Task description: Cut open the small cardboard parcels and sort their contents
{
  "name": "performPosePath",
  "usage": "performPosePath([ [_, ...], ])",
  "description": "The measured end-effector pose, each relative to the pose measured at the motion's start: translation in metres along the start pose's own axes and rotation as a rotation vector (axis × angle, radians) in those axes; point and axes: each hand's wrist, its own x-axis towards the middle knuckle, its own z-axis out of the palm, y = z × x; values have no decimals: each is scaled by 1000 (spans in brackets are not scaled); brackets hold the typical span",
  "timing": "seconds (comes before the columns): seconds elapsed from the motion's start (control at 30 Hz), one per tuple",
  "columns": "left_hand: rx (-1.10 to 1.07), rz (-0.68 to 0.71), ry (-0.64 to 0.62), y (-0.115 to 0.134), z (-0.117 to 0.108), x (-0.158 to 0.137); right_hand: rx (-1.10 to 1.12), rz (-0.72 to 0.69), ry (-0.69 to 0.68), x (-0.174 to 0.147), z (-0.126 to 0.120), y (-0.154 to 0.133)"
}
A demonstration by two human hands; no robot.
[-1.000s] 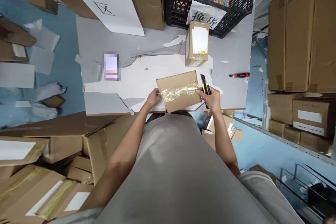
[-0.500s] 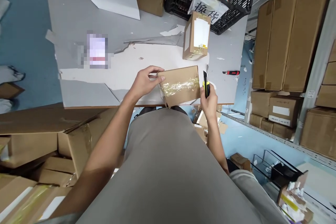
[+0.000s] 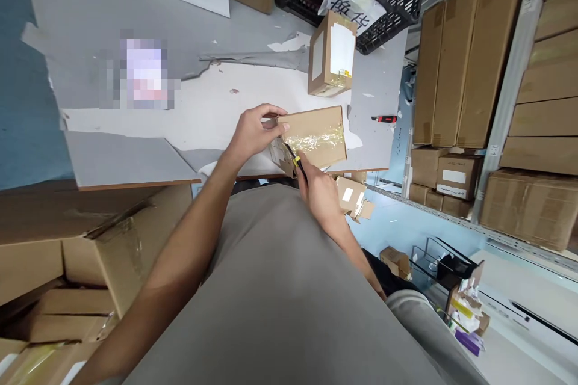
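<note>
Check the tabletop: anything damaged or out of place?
Yes: the grey table covering looks torn. Its ragged, rumpled edge runs beyond the taped box, with a white layer showing.

Here's the grey surface [image 3: 112, 156], a ragged white patch stretching across its middle, brown edge running along the front! Floor [image 3: 401, 222] shows on both sides, deeper blue at left, much paler at right. And over on the right, a pale metal shelf [image 3: 504, 111], cartons [image 3: 478, 66] packed along it, all in bright light.
</note>
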Motion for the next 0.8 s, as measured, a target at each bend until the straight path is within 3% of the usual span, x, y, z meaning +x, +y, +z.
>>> performPosePath([
  [0.37, -33, 23, 1, -1, 3, -2, -326, 205, -72, -2, -3, -58],
  [0.8, 45, 39, 8, 0, 8, -11, -260, 230, -57, -10, -4, -64],
])
